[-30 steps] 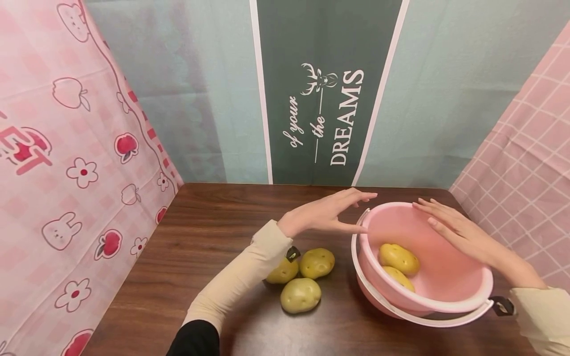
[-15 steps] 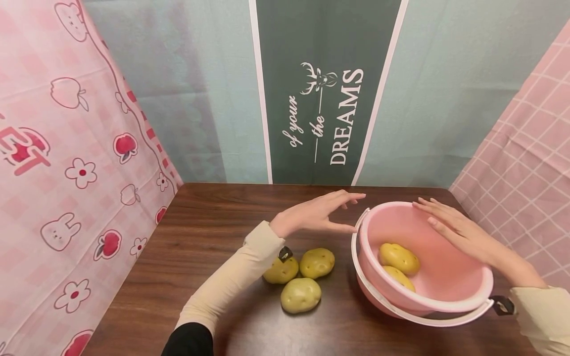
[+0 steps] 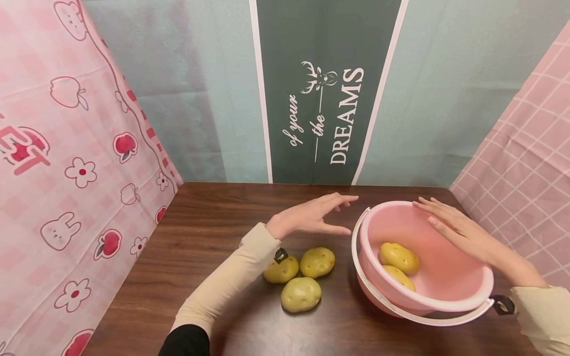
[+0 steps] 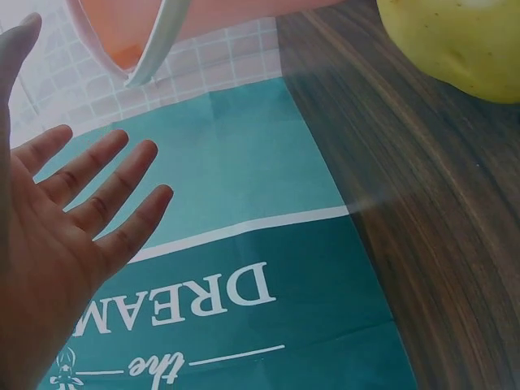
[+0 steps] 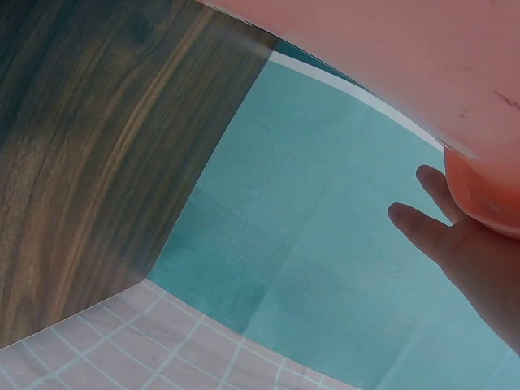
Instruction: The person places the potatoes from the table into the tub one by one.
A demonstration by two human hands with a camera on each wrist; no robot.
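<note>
Pink bucket (image 3: 450,277): just left of the right hand (image 3: 465,233), whose straight fingers rest at its rim (image 3: 396,204); likely light, stiff, best gripped there.
Potatoes inside (image 3: 399,258): two, probably firm, smooth.
Left hand (image 3: 307,216): spread wide, empty, beyond three loose potatoes (image 3: 301,295).

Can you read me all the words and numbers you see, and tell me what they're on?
"of your": on the dark green panel.
"the": on the same panel.
"DREAMS": on that panel too.
"ET": on the pink apple-print cloth; what comes before is cut off.
Anything on the left black wristband is too small to read.
I see no writing on the pink bucket or potatoes, and no numbers.
</note>
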